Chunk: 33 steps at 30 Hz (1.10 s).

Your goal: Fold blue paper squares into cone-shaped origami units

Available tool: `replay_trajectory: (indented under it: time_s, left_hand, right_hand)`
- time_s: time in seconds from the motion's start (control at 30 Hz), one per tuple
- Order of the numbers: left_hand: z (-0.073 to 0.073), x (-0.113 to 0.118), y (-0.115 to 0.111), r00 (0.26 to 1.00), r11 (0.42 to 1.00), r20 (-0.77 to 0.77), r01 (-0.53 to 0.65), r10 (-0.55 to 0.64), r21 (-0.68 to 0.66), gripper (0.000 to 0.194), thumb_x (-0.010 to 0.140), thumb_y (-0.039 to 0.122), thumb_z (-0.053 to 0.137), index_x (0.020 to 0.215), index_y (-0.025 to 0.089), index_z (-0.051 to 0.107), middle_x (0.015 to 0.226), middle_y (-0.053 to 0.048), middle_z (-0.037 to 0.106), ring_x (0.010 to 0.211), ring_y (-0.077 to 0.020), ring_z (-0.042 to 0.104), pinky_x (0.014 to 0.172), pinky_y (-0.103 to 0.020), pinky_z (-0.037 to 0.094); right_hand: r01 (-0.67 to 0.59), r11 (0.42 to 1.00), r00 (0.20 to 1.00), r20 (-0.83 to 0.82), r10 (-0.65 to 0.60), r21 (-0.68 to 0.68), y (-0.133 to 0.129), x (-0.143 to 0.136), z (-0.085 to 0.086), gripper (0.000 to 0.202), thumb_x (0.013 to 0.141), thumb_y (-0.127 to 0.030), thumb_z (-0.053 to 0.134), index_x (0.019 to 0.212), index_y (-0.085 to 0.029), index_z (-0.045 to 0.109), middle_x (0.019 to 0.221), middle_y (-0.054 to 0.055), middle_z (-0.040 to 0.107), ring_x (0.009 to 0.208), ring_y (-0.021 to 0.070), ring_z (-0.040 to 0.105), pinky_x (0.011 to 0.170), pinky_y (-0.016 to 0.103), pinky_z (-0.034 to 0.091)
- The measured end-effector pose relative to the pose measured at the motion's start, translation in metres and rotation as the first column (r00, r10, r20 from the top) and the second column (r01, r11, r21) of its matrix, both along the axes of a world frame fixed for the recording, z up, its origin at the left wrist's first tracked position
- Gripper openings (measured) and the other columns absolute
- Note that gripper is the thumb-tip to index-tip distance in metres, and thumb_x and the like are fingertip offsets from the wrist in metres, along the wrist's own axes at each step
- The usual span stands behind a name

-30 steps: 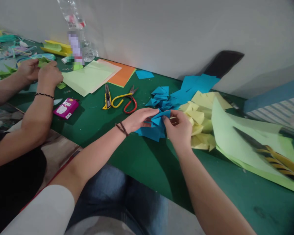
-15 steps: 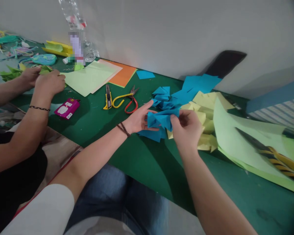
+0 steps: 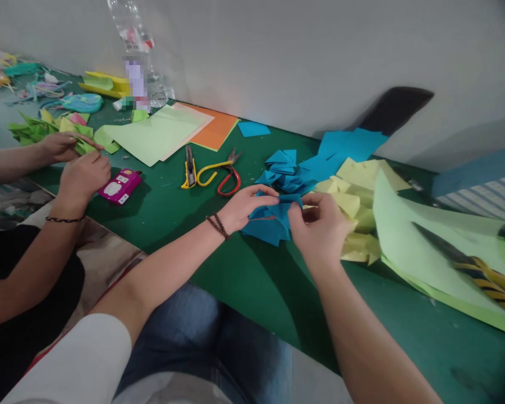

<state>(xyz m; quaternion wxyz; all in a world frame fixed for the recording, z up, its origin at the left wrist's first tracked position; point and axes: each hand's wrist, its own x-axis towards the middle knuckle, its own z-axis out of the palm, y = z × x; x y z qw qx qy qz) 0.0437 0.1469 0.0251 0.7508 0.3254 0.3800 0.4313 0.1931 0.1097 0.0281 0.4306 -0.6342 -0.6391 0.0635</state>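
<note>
A folded piece of blue paper (image 3: 284, 209) is held between my two hands, just over the green table (image 3: 244, 275). My left hand (image 3: 249, 206) has closed its fingers on the paper's left side. On its right edge, my right hand (image 3: 320, 221) pinches the paper between thumb and fingers. Behind it lie more folded blue pieces (image 3: 284, 161) in a loose pile, and a flat blue sheet (image 3: 269, 233) shows under my hands. Folded yellow paper pieces (image 3: 357, 205) sit just beyond my right hand.
A box cutter (image 3: 189, 168) and red-and-yellow scissors (image 3: 225, 173) lie ahead of my left forearm. At right, a black-and-yellow-handled tool (image 3: 483, 275) rests on pale green sheets (image 3: 421, 230). A co-worker's hands (image 3: 82, 168) fold green paper at left, beside a magenta box (image 3: 120, 186).
My left fingers, spread beside the blue paper before, have closed over its left side. The co-worker's hands have shifted on the green paper, and the view has drifted slightly.
</note>
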Motion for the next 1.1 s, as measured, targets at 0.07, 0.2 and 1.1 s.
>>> replay_trajectory:
  time_s: [0.07,0.2,1.1]
  left_hand:
    - [0.0,0.001,0.0,1.0,1.0,-0.004,-0.008,0.008,-0.004,0.013,0.072,0.015,0.075,0.075,0.015,0.062,0.087,0.0,0.063,0.081,-0.0108,0.058,0.083,-0.035,0.053]
    - [-0.002,0.001,0.0,1.0,1.0,-0.015,0.002,-0.002,0.004,0.012,0.073,0.016,0.074,0.075,0.016,0.062,0.092,0.0,0.064,0.086,-0.0117,0.059,0.084,-0.035,0.052]
    - [0.011,-0.007,0.002,0.959,0.982,0.245,0.169,-0.144,-0.085,0.06,0.098,0.06,0.027,0.107,0.015,0.065,0.095,-0.008,0.071,0.08,-0.0172,0.064,0.072,-0.029,0.053]
  right_hand:
    - [-0.011,1.0,1.0,0.01,0.011,0.001,0.0,-0.001,0.0,0.013,0.079,-0.037,0.055,0.082,-0.025,0.053,0.064,-0.002,0.061,0.056,0.0181,0.061,0.061,0.035,0.049]
    - [-0.053,0.998,0.998,0.02,0.052,0.019,-0.001,-0.002,0.0,0.015,0.081,-0.034,0.055,0.091,-0.024,0.057,0.077,0.002,0.066,0.06,0.0171,0.061,0.063,0.034,0.05]
    - [-0.07,0.995,0.934,-0.354,0.043,-0.064,0.009,0.005,-0.001,0.02,0.071,-0.038,0.064,0.083,-0.021,0.066,0.08,0.003,0.065,0.071,0.0184,0.061,0.062,0.034,0.053]
